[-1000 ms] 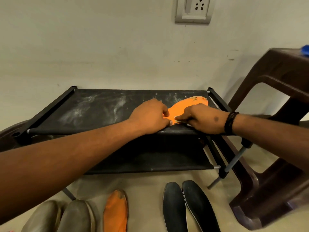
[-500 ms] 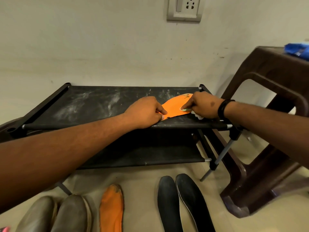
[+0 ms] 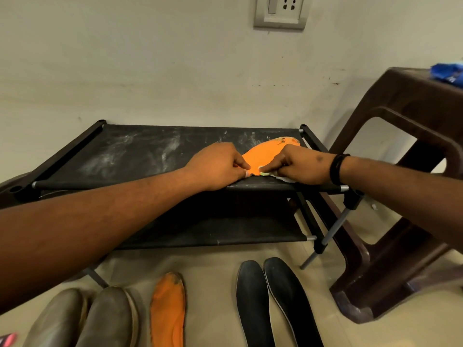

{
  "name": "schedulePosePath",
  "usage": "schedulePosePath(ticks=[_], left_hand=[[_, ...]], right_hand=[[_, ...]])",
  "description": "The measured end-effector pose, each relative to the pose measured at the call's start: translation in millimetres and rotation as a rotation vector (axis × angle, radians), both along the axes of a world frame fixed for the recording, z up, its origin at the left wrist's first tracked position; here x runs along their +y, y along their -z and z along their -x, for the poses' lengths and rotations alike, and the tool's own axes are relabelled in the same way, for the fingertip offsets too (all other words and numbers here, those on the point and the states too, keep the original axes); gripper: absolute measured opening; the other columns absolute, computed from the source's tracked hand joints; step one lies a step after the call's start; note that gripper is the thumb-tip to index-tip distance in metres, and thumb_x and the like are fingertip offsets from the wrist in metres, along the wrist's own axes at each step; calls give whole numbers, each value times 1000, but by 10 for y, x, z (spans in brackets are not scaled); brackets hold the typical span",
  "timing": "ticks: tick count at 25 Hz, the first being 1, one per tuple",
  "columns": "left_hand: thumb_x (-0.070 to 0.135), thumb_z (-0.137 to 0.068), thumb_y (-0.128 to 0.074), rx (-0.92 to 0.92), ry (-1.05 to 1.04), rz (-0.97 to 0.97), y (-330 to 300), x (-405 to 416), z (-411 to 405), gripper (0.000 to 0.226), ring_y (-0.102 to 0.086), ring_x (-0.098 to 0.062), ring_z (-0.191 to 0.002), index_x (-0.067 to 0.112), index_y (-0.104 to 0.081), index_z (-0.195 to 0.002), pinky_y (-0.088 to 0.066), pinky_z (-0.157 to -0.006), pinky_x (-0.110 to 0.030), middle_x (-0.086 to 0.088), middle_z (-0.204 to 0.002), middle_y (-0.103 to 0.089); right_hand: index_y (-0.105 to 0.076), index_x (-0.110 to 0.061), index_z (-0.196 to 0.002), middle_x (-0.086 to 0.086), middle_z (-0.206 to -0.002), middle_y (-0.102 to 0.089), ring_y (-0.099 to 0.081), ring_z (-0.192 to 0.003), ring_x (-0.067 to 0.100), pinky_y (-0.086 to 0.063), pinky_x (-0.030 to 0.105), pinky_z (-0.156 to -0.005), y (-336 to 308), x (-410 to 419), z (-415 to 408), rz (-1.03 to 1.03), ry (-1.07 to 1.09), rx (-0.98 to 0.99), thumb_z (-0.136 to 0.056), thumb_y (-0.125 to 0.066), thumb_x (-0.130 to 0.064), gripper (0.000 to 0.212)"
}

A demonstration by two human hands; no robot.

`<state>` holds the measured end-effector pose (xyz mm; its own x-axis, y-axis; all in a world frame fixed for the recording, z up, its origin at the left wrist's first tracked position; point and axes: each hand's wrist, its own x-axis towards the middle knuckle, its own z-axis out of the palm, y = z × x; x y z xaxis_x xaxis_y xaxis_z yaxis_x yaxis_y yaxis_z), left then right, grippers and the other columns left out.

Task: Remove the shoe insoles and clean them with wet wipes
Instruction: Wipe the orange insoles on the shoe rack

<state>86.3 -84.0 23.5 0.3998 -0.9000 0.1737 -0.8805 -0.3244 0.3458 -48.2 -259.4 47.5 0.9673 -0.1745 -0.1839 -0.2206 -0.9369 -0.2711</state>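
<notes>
Orange insole (image 3: 260, 156) lay near the front right edge of the dusty black rack (image 3: 140, 151), your left hand (image 3: 215, 166) pinching its heel. Your right hand (image 3: 300, 164) gripped a wet wipe (image 3: 266, 174) on it. Brown stool (image 3: 406, 136) crowded the right side, wall right behind.

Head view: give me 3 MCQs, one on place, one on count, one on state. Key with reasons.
1. Where does the orange insole being wiped lie?
A. shoe rack top shelf
B. floor
C. brown stool

2. How many black insoles lie on the floor?
A. one
B. two
C. four

3. What does the right hand hold?
A. nothing
B. a shoe
C. a wet wipe

Key: 1 A, it rests on the rack's dusty top fabric; 2 B, a pair lies side by side; 3 C, pale wipe shows under its fingers.
</notes>
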Motion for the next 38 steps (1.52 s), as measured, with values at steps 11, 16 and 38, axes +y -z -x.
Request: schedulePosePath(ticks=[11,16,38], left_hand=[[45,-86,-73,26,-101,22,43,-23,-17,22,-69,-10,-87,26,-82,-94,-58,-83,-35,8,-96,-77],[37,-90,-70,-15,-118,27,42,-10,-30,19,-69,-12,-84,24,-81,-97,-56,-79,-32,4,-97,-78],[33,-89,-71,1,-110,18,92,-34,-94,17,-65,-11,-70,21,-76,-78,-58,-75,-36,5,-86,-76]], right_hand=[[-57,-24,-136,1,-134,-61,-56,-118,19,-38,24,-101,8,-4,-141,214,54,-26,-99,-43,-5,44],[-58,-24,-135,1,-129,-64,-57,-107,14,-35,17,-89,93,98,-103,75,-54,-61,-100,-43,-8,41],[-61,-23,-132,-2,-129,-64,-60,-113,19,-45,33,-104,130,67,-318,100,-46,-59,-96,-48,-8,41]])
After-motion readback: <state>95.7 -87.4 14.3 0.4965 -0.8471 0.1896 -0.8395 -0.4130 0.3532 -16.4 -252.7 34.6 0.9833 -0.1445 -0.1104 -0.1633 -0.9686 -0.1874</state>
